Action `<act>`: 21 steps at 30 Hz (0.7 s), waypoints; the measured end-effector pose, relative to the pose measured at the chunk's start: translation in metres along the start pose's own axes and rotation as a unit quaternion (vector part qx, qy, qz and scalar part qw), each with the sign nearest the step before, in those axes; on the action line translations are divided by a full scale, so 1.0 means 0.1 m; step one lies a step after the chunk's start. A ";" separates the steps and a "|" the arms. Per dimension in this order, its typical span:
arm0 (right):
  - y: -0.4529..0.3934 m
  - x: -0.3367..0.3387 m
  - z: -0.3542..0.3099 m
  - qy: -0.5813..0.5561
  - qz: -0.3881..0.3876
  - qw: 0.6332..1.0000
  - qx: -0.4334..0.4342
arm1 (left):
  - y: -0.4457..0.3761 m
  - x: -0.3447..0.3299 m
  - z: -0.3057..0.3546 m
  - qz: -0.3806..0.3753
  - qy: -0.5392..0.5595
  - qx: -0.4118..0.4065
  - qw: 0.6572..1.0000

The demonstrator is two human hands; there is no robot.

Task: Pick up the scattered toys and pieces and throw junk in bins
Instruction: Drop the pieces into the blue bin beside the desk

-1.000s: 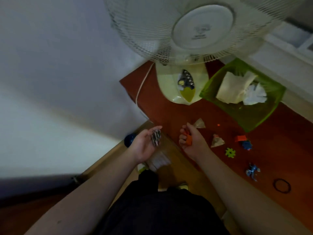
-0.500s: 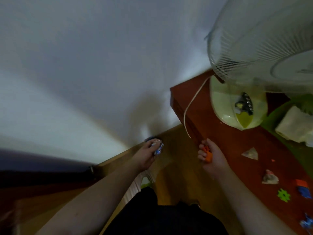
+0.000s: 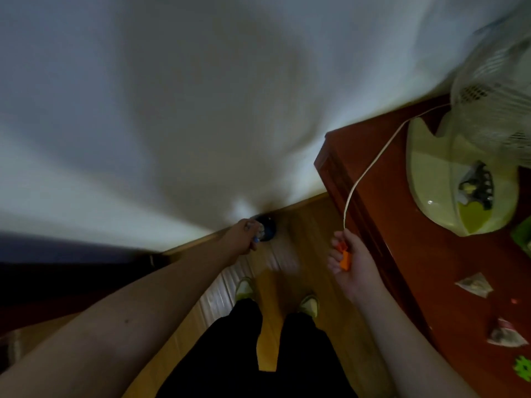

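Orange piece in right hand (fingers curled).

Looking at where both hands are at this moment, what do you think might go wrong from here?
The right hand holds an orange piece beside the fan's white cord; a snag might tug the fan on the red table. The left hand grips a small blurred piece over a dark round object by the wall; if that is a bin, a loose drop may miss onto the wooden floor.
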State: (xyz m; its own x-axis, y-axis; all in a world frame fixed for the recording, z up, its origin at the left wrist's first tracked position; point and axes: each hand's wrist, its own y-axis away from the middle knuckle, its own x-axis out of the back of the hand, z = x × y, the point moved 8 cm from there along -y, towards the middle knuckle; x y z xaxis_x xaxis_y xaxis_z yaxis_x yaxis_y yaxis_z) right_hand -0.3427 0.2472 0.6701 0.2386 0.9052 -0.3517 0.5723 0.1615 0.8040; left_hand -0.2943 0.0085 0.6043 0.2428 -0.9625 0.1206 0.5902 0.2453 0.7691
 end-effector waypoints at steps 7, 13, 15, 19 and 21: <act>-0.65 -0.10 0.06 0.214 -0.004 0.976 0.042 | -0.44 -0.15 -0.25 0.006 -0.017 -0.031 0.999; -1.16 -0.04 0.26 0.359 0.015 0.931 0.068 | -1.02 -0.13 -0.61 0.047 -0.043 -0.035 0.997; -1.36 -0.02 0.32 0.400 0.003 0.913 0.081 | -1.26 -0.14 -0.74 0.064 -0.036 -0.022 0.997; -1.73 0.11 0.48 0.436 0.009 0.895 0.098 | -1.80 -0.25 -0.90 0.071 -0.108 -0.032 0.991; -1.90 0.21 0.58 0.429 0.018 0.898 0.098 | -2.01 -0.29 -0.99 0.094 -0.132 -0.033 0.986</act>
State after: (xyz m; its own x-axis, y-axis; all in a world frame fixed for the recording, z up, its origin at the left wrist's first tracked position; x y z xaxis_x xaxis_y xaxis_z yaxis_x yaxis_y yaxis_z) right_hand -0.4010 0.2127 0.4827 -0.3847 0.8914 0.2397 0.7237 0.1301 0.6777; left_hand -0.3433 -0.0015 0.3840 0.1496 -0.8937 0.4230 0.6046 0.4212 0.6761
